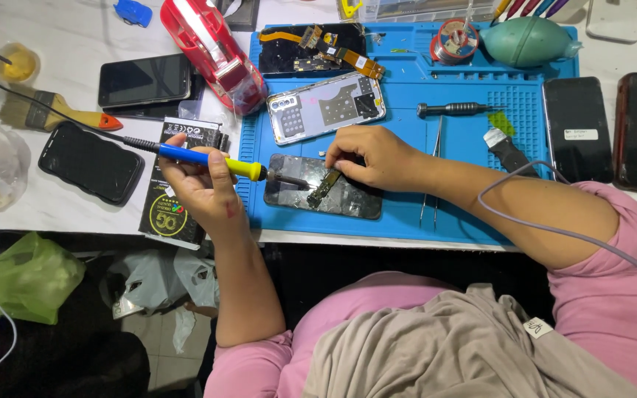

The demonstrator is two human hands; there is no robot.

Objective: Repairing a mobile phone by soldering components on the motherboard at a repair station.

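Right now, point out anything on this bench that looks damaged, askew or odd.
The dark phone panel under the right hand looks scuffed and lies slightly askew on the blue mat. The opened phone frame above it sits tilted, insides bared. The left hand holds a soldering iron, tip at the small board.

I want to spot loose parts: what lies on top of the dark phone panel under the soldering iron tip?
On the dark phone panel lies a small circuit strip, pinned by the right hand. The soldering iron, in the left hand, points at it. Fingers hide the strip's upper end.

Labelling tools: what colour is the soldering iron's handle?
Blue with a yellow front section; the soldering iron shows clearly in the head view, held in the left hand.
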